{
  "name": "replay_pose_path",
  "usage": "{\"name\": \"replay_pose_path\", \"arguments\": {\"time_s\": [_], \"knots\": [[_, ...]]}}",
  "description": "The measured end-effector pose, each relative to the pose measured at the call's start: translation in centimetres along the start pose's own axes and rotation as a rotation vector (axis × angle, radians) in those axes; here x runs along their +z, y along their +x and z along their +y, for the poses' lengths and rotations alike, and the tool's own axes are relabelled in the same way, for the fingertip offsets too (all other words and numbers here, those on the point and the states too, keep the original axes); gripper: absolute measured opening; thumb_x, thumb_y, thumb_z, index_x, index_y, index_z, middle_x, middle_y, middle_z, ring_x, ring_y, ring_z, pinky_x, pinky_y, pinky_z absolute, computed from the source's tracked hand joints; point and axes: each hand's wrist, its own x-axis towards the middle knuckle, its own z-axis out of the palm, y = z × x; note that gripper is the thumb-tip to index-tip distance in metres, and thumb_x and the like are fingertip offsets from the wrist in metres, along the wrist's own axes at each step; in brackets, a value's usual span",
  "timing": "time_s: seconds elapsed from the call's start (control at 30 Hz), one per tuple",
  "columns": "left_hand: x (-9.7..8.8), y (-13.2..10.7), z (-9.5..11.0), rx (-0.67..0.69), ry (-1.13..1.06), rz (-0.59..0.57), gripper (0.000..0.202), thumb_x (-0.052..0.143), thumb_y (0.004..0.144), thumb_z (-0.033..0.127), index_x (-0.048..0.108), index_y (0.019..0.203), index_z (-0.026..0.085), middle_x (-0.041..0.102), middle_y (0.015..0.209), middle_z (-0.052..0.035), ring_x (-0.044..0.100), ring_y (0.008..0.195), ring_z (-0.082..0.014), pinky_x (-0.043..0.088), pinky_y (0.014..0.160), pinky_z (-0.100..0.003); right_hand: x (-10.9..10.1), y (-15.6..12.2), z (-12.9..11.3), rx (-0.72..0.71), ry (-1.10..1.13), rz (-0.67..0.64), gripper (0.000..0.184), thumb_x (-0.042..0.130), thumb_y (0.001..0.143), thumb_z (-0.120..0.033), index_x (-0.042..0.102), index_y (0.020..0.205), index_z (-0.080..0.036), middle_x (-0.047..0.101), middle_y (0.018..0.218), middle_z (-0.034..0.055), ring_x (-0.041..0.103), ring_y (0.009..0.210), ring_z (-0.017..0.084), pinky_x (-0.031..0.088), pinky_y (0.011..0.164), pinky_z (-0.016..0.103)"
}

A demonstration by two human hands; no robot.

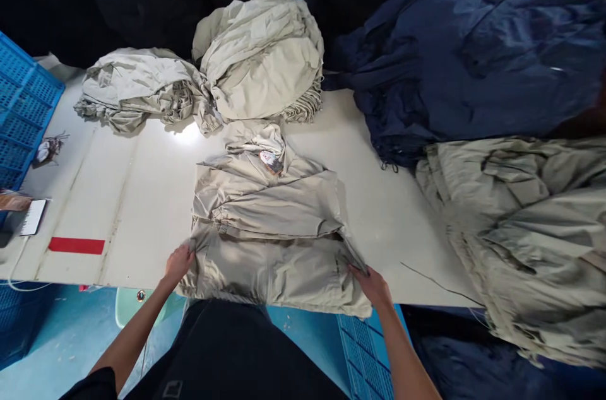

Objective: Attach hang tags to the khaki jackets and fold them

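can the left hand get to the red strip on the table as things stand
Probably yes: the red strip lies on bare tabletop left of the left hand, nothing between them, though that hand grips the beige garment.

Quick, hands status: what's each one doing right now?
Left hand: closed on the jacket, lower left corner.
Right hand: closed on the jacket, right edge.

1. My left hand (178, 263): fingertips hidden under jacket (269, 223) corner.
2. My right hand (374, 285): fingertips tucked behind jacket flap.
3. Tag (271, 161) print too small to read.
4. Blue crate (21, 110) cut off left; beige pile (534, 236) cut off right.
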Motion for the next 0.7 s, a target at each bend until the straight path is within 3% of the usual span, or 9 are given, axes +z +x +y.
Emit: {"name": "replay_pose_path", "arguments": {"time_s": [0.1, 0.2, 0.27, 0.3, 0.4, 0.47, 0.6, 0.7], "knots": [[-1.2, 0.1, 0.0, 0.087, 0.029, -0.205, 0.029, 0.043, 0.093, 0.038, 0.066, 0.105, 0.024, 0.069, 0.117, -0.0075, 0.065, 0.109, -0.0235, 0.049, 0.087, -0.032, -1.4, 1.5, 0.2, 0.11, -0.099, -0.081, 0.044, 0.053, 0.084, -0.048, 0.07, 0.107, -0.014, 0.072, 0.104, 0.0208, 0.069, 0.1, 0.034, 0.054, 0.078, 0.038], [-5.0, 2.7, -0.8, 0.135, 0.065, -0.335, 0.03, 0.056, 0.085, 0.047, 0.069, 0.09, 0.02, 0.074, 0.104, -0.0099, 0.069, 0.097, -0.0279, 0.05, 0.079, -0.034, -3.6, 3.5, -2.8, 0.064, -0.155, 0.032, 0.052, 0.053, 0.086, -0.047, 0.064, 0.124, -0.014, 0.066, 0.121, 0.0214, 0.063, 0.113, 0.035, 0.051, 0.089, 0.043], [-8.8, 5.9, -0.4, 0.13, 0.065, -0.252, 0.039, 0.047, 0.09, 0.05, 0.069, 0.091, 0.019, 0.073, 0.106, -0.0135, 0.068, 0.098, -0.03, 0.05, 0.079, -0.037, -5.4, 5.5, -6.8, -0.033, -0.121, 0.171, 0.052, 0.047, 0.091, -0.048, 0.061, 0.129, -0.014, 0.062, 0.129, 0.0199, 0.059, 0.12, 0.034, 0.047, 0.097, 0.045], [-10.8, 7.8, 0.4, 0.11, 0.025, -0.135, 0.042, 0.041, 0.092, 0.051, 0.069, 0.095, 0.019, 0.072, 0.108, -0.0131, 0.068, 0.099, -0.0291, 0.05, 0.08, -0.037, -6.3, 6.7, -9.3, -0.092, -0.09, 0.211, 0.051, 0.046, 0.092, -0.048, 0.061, 0.128, -0.015, 0.062, 0.129, 0.0188, 0.059, 0.121, 0.032, 0.045, 0.099, 0.043], [-16.5, 14.2, 4.8, 0.144, -0.175, 0.185, 0.04, 0.034, 0.097, 0.043, 0.067, 0.106, 0.022, 0.072, 0.111, -0.0101, 0.066, 0.104, -0.024, 0.048, 0.084, -0.032, -8.7, 11.6, -17.9, -0.267, -0.016, 0.215, 0.046, 0.047, 0.093, -0.044, 0.061, 0.125, -0.015, 0.063, 0.129, 0.0167, 0.059, 0.12, 0.028, 0.044, 0.1, 0.038], [-19.1, 18.4, 8.5, 0.123, -0.306, 0.244, 0.038, 0.038, 0.096, 0.043, 0.065, 0.112, 0.021, 0.071, 0.115, -0.0098, 0.065, 0.106, -0.0227, 0.046, 0.085, -0.029, -9.7, 15.4, -23.7, -0.348, 0.036, 0.177, 0.043, 0.047, 0.095, -0.044, 0.063, 0.122, -0.015, 0.065, 0.127, 0.0154, 0.06, 0.117, 0.026, 0.045, 0.097, 0.035], [-21.3, 25.9, 14.5, 0.009, -0.456, 0.254, 0.049, 0.041, 0.095, 0.054, 0.06, 0.12, 0.016, 0.068, 0.12, -0.0141, 0.063, 0.113, -0.0245, 0.045, 0.086, -0.029, -10.2, 23.4, -33.4, -0.385, 0.092, 0.123, 0.039, 0.052, 0.093, -0.046, 0.065, 0.114, -0.016, 0.069, 0.116, 0.0146, 0.064, 0.108, 0.024, 0.046, 0.089, 0.031], [-21.5, 30.1, 17.5, -0.046, -0.537, 0.237, 0.062, 0.044, 0.089, 0.068, 0.059, 0.115, 0.014, 0.07, 0.112, -0.0186, 0.065, 0.107, -0.028, 0.046, 0.082, -0.032, -9.5, 28.4, -38.3, -0.371, 0.152, 0.18, 0.048, 0.055, 0.091, -0.049, 0.06, 0.123, -0.014, 0.066, 0.122, 0.0158, 0.062, 0.109, 0.024, 0.046, 0.09, 0.031]]}}
